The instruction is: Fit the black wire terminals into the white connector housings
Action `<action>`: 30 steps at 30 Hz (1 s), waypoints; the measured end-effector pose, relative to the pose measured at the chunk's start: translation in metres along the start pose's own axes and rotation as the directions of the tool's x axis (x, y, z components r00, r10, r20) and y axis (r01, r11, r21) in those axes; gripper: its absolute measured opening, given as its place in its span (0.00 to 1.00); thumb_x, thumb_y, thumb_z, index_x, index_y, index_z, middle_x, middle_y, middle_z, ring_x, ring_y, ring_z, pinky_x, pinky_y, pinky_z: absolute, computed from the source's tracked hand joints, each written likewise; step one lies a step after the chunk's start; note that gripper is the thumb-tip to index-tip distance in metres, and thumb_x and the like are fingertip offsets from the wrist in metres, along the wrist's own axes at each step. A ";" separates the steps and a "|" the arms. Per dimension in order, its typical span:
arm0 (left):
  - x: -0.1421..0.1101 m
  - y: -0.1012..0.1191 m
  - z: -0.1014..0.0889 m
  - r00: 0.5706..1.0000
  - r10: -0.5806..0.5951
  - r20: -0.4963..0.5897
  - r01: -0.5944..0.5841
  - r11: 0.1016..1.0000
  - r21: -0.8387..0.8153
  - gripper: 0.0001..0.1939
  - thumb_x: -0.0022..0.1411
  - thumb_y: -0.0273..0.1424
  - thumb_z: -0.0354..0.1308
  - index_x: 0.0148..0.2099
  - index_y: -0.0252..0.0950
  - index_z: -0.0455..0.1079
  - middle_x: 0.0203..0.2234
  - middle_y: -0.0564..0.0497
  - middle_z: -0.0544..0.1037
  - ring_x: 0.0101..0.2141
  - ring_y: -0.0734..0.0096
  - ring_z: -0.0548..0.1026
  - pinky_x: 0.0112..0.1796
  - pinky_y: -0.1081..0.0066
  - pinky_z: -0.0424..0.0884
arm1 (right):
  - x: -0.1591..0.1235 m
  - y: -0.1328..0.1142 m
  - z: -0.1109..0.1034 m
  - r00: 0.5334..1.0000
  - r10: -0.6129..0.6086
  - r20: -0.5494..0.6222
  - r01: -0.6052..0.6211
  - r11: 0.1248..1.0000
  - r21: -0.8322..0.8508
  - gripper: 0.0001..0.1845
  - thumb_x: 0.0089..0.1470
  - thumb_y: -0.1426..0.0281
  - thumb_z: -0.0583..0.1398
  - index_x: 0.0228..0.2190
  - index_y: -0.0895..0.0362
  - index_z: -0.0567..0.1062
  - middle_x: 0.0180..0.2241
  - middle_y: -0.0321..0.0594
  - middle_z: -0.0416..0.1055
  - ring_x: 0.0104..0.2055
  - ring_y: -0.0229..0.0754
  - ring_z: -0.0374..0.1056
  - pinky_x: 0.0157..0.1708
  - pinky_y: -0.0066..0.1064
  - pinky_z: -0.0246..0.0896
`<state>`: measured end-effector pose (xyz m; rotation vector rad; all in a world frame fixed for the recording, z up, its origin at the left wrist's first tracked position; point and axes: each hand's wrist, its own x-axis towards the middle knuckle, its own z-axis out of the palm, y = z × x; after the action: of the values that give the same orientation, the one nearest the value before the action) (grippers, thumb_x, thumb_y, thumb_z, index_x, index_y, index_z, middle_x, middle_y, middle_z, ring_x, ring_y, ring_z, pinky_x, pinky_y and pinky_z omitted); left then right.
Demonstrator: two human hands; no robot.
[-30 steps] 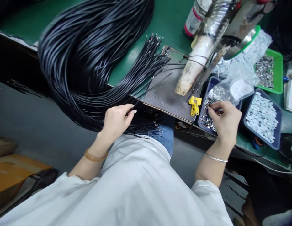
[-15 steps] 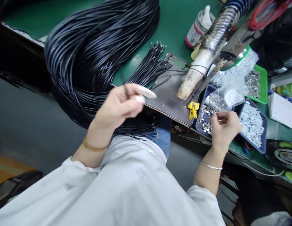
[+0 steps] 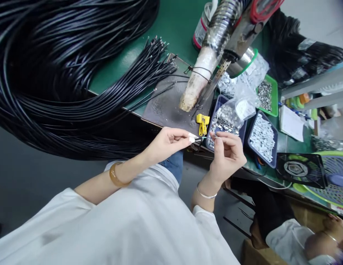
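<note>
My left hand (image 3: 171, 142), with white covers on its fingertips, is closed on a black cable (image 3: 198, 139) whose end shows thin light-coloured wires pointing right. Facing that end, my right hand (image 3: 225, 152) pinches something small between thumb and forefinger; it is too small to make out. The two hands are close together in front of the table edge. Just beyond them a yellow clip-like cutter (image 3: 202, 123) lies at the edge of a dark board (image 3: 167, 105). Behind my right hand stands a blue tray (image 3: 219, 101) of small metal pieces.
A large bundle of black cables (image 3: 77, 48) covers the left. A white-wrapped duct (image 3: 195, 82) hangs over the board. At the right are a tray of pale pieces (image 3: 262, 138), a green tray (image 3: 274, 95), a black fan (image 3: 300, 169) and another person's arm (image 3: 320, 243).
My right hand has moved left, away from above the metal-piece tray. My left hand has come across to meet it and now shows a cable end in its fingers. The view has shifted right.
</note>
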<state>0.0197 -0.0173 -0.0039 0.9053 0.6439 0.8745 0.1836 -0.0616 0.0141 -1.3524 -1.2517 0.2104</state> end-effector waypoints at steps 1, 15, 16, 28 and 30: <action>0.000 0.001 -0.001 0.999 0.014 -0.033 -0.013 1.000 0.017 0.10 0.53 0.34 0.70 0.35 0.32 0.81 0.28 0.48 0.81 0.28 0.75 0.74 0.32 0.75 0.71 | -0.001 0.001 0.002 0.999 0.020 0.030 -0.021 0.999 0.025 0.03 0.56 0.71 0.65 0.29 0.56 0.76 0.34 0.36 0.74 0.37 0.38 0.77 0.39 0.36 0.79; 0.000 0.002 -0.005 0.985 0.165 0.042 -0.170 0.970 0.176 0.09 0.59 0.33 0.64 0.34 0.31 0.76 0.24 0.53 0.75 0.23 0.81 0.67 0.29 0.78 0.67 | -0.008 0.004 0.017 0.951 0.107 0.291 -0.169 0.966 0.198 0.06 0.55 0.74 0.65 0.33 0.51 0.80 0.37 0.36 0.77 0.41 0.36 0.75 0.38 0.30 0.75; 0.000 0.003 -0.006 0.983 0.175 0.062 -0.185 0.957 0.225 0.09 0.61 0.33 0.63 0.34 0.31 0.76 0.23 0.54 0.74 0.23 0.81 0.66 0.28 0.78 0.66 | -0.007 0.004 0.015 0.950 0.105 0.295 -0.165 0.969 0.184 0.06 0.55 0.75 0.65 0.33 0.51 0.80 0.37 0.36 0.77 0.40 0.36 0.75 0.37 0.29 0.75; -0.007 -0.005 -0.007 0.810 0.562 0.167 -0.513 0.543 0.665 0.08 0.68 0.28 0.56 0.36 0.32 0.74 0.28 0.49 0.80 0.29 0.76 0.75 0.34 0.77 0.69 | -0.017 -0.002 0.023 0.966 0.043 0.255 -0.078 0.989 0.129 0.03 0.57 0.73 0.62 0.31 0.55 0.75 0.40 0.38 0.75 0.41 0.40 0.77 0.43 0.39 0.78; -0.009 -0.005 -0.005 0.875 0.467 0.125 -0.435 0.650 0.623 0.11 0.69 0.29 0.54 0.33 0.32 0.72 0.24 0.52 0.76 0.25 0.79 0.72 0.30 0.78 0.67 | -0.019 -0.003 0.026 0.979 0.005 0.202 -0.020 0.997 0.074 0.03 0.57 0.74 0.63 0.31 0.54 0.76 0.40 0.38 0.76 0.43 0.41 0.77 0.46 0.42 0.77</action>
<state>0.0130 -0.0246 -0.0093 1.7298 0.7893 1.1503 0.1548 -0.0611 -0.0012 -1.2983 -1.3896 0.4085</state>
